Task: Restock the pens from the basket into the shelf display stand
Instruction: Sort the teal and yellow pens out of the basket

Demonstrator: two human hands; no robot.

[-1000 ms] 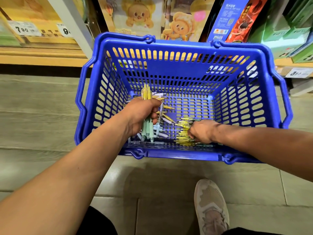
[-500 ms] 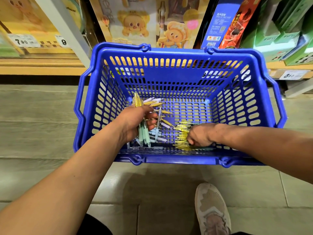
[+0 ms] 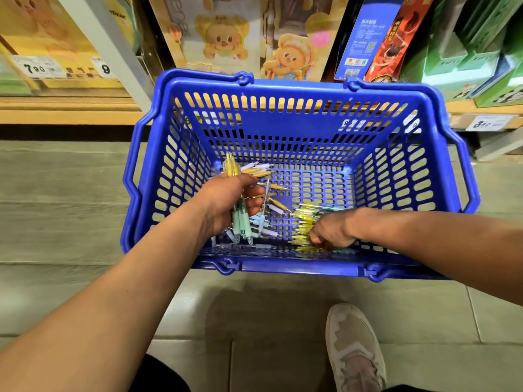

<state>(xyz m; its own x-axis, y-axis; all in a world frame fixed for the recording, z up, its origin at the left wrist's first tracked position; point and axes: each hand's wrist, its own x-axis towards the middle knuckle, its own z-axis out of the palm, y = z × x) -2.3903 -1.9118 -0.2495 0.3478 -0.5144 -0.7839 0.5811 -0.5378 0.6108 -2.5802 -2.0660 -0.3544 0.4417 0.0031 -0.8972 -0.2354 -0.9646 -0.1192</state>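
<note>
My left hand [image 3: 226, 202] grips slim plastic pens [image 3: 240, 222], tips toward me; my right hand [image 3: 331, 232] pinches yellow pens [image 3: 304, 219] in the slotted basket [image 3: 297, 87].

Single wide-angle view, worn on the head and directed forward and downward; the basket [image 3: 297, 89] is framed near, the shelf [image 3: 68, 114] beyond it.

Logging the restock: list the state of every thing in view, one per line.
basket: on the floor, handles folded down.
left hand: grips pen bundle.
right hand: grips yellow pens on basket bottom.
loose pens: scattered on basket bottom.
</note>
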